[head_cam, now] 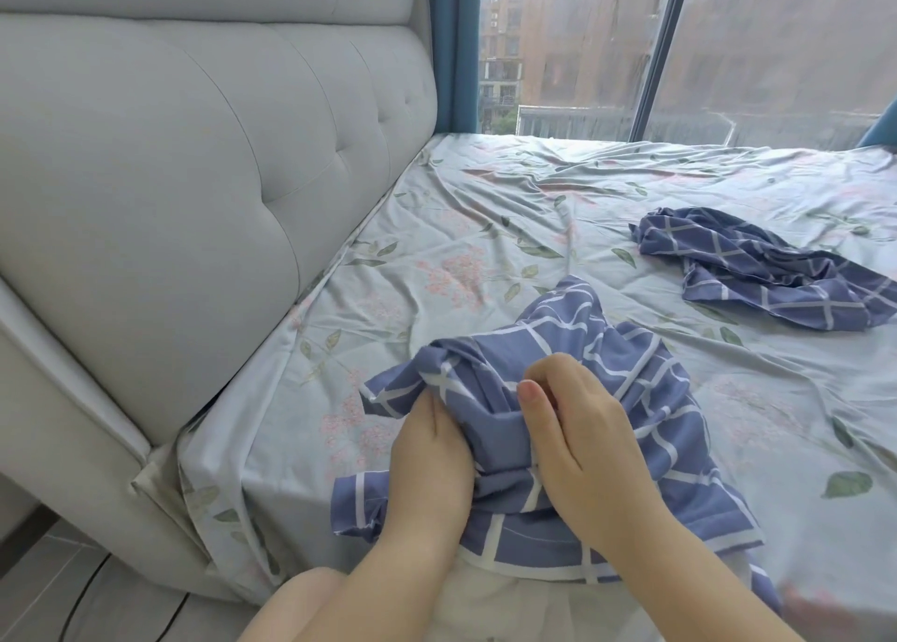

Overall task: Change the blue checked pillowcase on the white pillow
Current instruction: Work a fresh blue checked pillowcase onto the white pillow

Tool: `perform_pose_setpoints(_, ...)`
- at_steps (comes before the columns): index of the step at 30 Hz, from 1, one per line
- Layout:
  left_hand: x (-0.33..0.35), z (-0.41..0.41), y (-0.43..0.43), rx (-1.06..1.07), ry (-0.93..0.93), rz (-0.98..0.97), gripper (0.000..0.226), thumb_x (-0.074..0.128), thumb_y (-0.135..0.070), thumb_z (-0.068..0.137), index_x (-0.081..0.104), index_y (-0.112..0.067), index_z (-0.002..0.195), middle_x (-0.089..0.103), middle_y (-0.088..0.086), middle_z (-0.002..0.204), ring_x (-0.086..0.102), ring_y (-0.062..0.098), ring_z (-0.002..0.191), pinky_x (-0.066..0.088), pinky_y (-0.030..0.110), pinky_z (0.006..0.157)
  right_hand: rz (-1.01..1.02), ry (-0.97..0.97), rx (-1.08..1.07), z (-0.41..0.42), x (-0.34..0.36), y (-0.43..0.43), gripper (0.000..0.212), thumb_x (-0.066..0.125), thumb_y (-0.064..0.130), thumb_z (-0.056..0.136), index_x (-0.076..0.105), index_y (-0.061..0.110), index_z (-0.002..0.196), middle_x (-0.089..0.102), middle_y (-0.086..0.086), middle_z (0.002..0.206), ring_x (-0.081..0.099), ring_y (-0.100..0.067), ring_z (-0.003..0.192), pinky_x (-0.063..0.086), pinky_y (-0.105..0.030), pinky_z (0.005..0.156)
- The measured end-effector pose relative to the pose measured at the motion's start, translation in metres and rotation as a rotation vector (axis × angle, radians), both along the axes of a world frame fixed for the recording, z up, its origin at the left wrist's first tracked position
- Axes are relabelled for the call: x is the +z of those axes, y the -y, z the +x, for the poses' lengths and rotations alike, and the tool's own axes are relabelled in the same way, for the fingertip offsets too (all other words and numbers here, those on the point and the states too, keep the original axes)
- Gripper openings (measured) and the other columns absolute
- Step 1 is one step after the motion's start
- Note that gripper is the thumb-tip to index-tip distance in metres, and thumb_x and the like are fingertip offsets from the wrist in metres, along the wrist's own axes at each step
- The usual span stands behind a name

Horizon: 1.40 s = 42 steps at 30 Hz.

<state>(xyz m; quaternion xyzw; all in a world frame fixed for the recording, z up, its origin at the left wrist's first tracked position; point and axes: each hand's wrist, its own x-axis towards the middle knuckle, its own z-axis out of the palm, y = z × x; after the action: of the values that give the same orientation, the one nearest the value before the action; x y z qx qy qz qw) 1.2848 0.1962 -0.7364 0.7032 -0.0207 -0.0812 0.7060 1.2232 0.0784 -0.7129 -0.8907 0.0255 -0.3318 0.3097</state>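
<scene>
**Hands bunched into the checked case over the pillow**

Gripping side by side at the lower middle of the frame, my left hand (pixel 429 457) and my right hand (pixel 577 447) both hold the blue checked pillowcase (pixel 631 364). My left fingers are curled down into a fold of the cloth, so their tips are hidden. My right thumb and curled fingers pinch a ridge of it just beside them. I judge that I hold it gathered like this to shorten the long sleeve of fabric into one handful, so the open hem can be worked along the pillow rather than dragged.

The white pillow (pixel 505 593) shows only at the bottom edge of the frame, under the case's hem. How far it reaches inside the case I cannot tell.

A second pillowcase (pixel 757 272) of the same blue check lies crumpled at the right of the frame on the floral bed sheet (pixel 485 214), well apart from my hands and probably set aside to keep the working spot free. Which of the two is the fresh one I cannot tell. The padded grey headboard (pixel 170 204) fills the upper left, and the window (pixel 582 34) is at the top right.
</scene>
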Motion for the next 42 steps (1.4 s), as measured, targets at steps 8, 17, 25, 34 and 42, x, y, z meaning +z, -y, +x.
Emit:
perform_pose_setpoints(8,0.047,-0.008,-0.007,0.037,0.069,-0.149,0.069,0.042,-0.084,0.062,0.056,-0.02,0.084,0.062,0.006,0.081,0.06,0.02,0.081,0.051,0.039,0.082,-0.223,-0.122,0.113,-0.006,0.006,-0.002,0.042,0.019,0.051,0.102,0.028,0.027,0.069,0.034,0.008,0.057,0.036,-0.014,0.055,0.036,-0.033,0.052)
perform_pose_setpoints(17,0.035,0.013,-0.008,0.029,0.158,-0.079,0.058,0.065,-0.064,0.071,0.054,-0.007,0.068,0.05,0.002,0.062,0.049,0.016,0.062,0.043,0.039,0.065,-0.286,-0.191,0.233,-0.013,0.006,0.002,0.053,0.009,0.061,0.099,0.032,0.024,0.068,0.037,0.008,0.061,0.04,-0.014,0.06,0.039,-0.035,0.058)
perform_pose_setpoints(25,0.021,0.014,-0.012,-0.015,-0.057,-0.106,0.045,0.045,-0.059,0.097,0.076,-0.028,0.089,0.077,0.003,0.094,0.072,0.024,0.097,0.052,0.053,0.096,0.215,0.015,0.082,-0.002,0.005,0.017,0.049,0.028,0.042,0.102,0.067,0.014,0.092,0.063,0.006,0.089,0.061,-0.013,0.089,0.046,-0.03,0.08)
perform_pose_setpoints(34,0.034,-0.009,-0.009,-0.213,0.161,-0.062,0.045,0.041,-0.047,0.097,0.07,-0.013,0.1,0.075,-0.001,0.091,0.067,0.005,0.091,0.052,0.026,0.085,0.075,0.045,0.065,0.017,0.009,0.027,0.031,0.055,0.029,0.096,0.068,0.018,0.122,0.063,0.01,0.118,0.054,-0.015,0.115,0.036,-0.009,0.094)
perform_pose_setpoints(42,0.045,-0.023,-0.016,-0.259,0.375,-0.07,0.026,0.042,-0.042,0.095,0.067,-0.037,0.1,0.068,-0.001,0.109,0.063,-0.002,0.091,0.046,0.02,0.086,0.312,0.155,-0.089,0.022,0.014,0.042,0.011,0.068,0.014,0.091,0.065,0.013,0.08,0.065,0.002,0.08,0.061,-0.01,0.076,0.044,-0.017,0.072)
